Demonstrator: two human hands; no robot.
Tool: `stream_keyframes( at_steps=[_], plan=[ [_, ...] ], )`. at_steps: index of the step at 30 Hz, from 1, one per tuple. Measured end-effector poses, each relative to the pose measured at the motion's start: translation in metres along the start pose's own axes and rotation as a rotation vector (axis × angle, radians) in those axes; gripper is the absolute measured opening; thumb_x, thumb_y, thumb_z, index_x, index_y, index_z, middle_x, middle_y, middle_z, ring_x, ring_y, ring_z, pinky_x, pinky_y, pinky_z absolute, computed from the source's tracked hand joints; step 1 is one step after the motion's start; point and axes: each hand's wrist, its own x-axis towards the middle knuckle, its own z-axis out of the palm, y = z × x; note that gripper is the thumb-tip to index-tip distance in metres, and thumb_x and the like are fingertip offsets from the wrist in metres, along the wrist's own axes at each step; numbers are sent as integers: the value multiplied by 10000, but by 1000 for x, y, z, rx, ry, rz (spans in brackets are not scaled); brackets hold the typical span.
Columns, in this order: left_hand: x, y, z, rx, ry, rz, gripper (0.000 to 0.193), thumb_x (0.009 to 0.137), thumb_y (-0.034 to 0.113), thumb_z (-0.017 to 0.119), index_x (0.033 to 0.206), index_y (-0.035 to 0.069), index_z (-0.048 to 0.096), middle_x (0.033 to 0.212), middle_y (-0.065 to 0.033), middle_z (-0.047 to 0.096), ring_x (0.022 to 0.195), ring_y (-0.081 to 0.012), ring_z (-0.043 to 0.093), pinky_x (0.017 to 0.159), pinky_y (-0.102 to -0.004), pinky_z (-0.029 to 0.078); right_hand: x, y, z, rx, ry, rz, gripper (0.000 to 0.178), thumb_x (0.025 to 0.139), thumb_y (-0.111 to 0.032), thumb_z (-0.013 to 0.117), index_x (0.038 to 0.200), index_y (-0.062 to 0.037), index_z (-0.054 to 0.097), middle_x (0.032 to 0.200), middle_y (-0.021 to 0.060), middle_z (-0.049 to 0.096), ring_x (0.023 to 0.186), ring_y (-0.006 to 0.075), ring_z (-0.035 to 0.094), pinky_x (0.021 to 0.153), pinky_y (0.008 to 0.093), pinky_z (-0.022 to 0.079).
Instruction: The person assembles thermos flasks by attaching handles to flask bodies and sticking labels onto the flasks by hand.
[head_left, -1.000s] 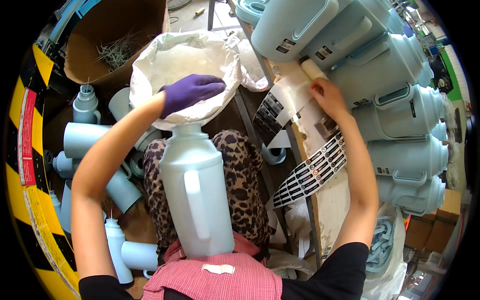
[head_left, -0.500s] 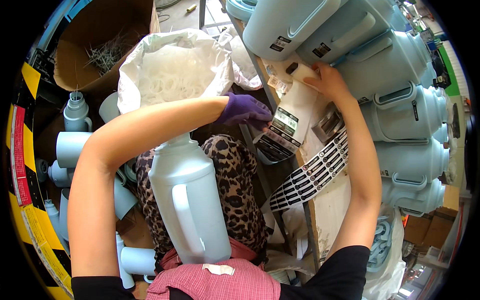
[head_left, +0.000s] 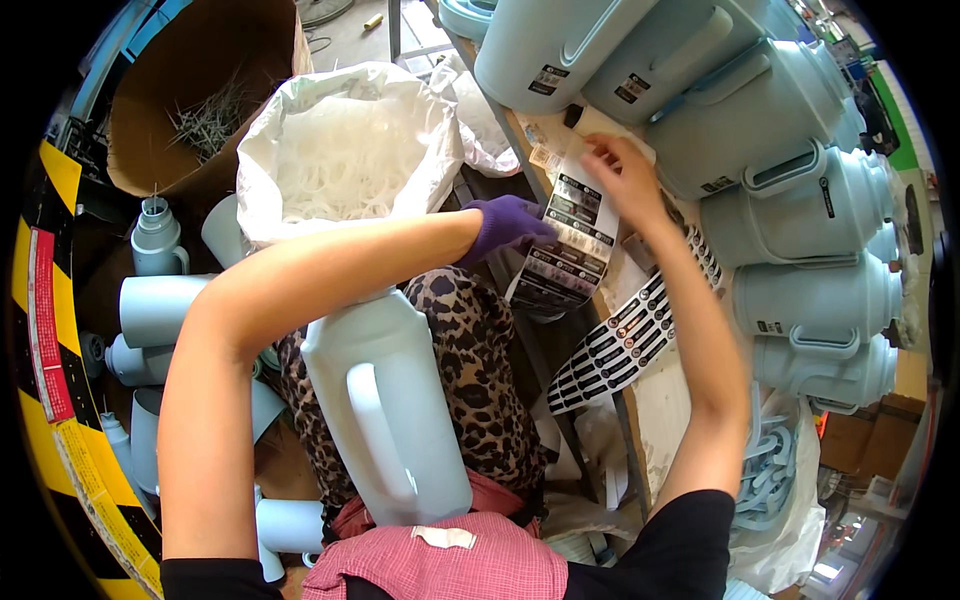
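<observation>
My left hand [head_left: 508, 228], in a purple glove, pinches the left edge of a sheet of black-and-white labels [head_left: 577, 213]. The sheet droops over the edge of the bench. My bare right hand [head_left: 628, 183] is over the sheet's upper right, fingers apart and slightly curled; I cannot make out anything in them. A pale blue bottle [head_left: 425, 430] with a long side handle lies tilted on my lap, between my legs, its top partly hidden behind my left forearm. A strip of long black labels [head_left: 625, 335] runs under my right forearm and hangs off the bench.
Several pale blue jugs [head_left: 775, 120] with handles line the bench's right side. A white sack [head_left: 255, 195] of clear rings stands ahead, beside a cardboard box [head_left: 130, 110] of thin metal pieces. More blue bottles [head_left: 160, 305] lie at left. A bag of blue handles [head_left: 765, 480] sits lower right.
My right hand has come away from the white roll end and moved slightly left and down. The label sheet is drawn up flatter, showing more printed rows. My left hand still grips its edge.
</observation>
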Motion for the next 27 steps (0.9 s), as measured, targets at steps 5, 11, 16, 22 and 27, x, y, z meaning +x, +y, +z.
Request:
stream_keyframes(
  at_steps=[5,11,16,22,27],
  plan=[
    [-10,14,-14,25,83,-129,327,1007,115,657,1330,64,665,1224,-61,731,1137,-170,676,1031,-329,531,-38,-17,18,-59,5,129,394,872,-324,792,1216,-136,751,1283,83,654,1282,318,527,1094,428,432],
    [-112,68,-42,242,227,401,389,1075,226,531,1364,-19,619,1296,-120,695,1233,-222,653,1149,-347,456,-43,-19,36,-76,133,196,476,815,-431,838,1195,-151,771,1295,47,648,1277,310,529,1092,433,433],
    [-236,20,-13,35,678,655,373,1108,185,487,1342,-90,579,1281,-179,672,1247,-259,660,1142,-372,485,-44,-8,59,-4,297,269,511,801,-435,844,1211,-139,770,1295,53,672,1259,326,539,1078,436,447],
    [-326,-84,48,-183,1033,778,275,1105,103,468,1267,-68,610,1179,-177,687,1147,-238,667,1082,-387,507,-20,12,52,417,329,505,432,745,-180,851,1166,-96,805,1101,107,800,1005,232,754,935,359,555],
    [-353,-149,82,-284,1138,758,255,1068,67,514,1246,-74,632,1149,-157,712,1083,-216,678,1064,-361,496,-38,-12,49,-18,343,401,278,859,-239,784,1121,-154,825,1050,107,786,981,300,728,918,417,552]
  ],
)
